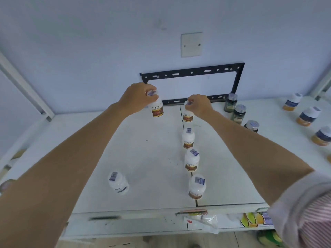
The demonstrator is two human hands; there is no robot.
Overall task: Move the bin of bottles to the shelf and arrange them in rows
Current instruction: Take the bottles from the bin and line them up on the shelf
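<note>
while the left hand (138, 97) grips one white bottle (157, 109) by its cap, the right hand (198, 104) pinches another bottle (188, 116) heading a row on the shelf (146, 149).

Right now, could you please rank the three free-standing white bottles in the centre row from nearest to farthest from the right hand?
From the right hand:
1. Second white bottle in the row, just below the hand.
2. Third white bottle, mid-shelf.
3. Front white bottle, near the shelf edge.
</note>
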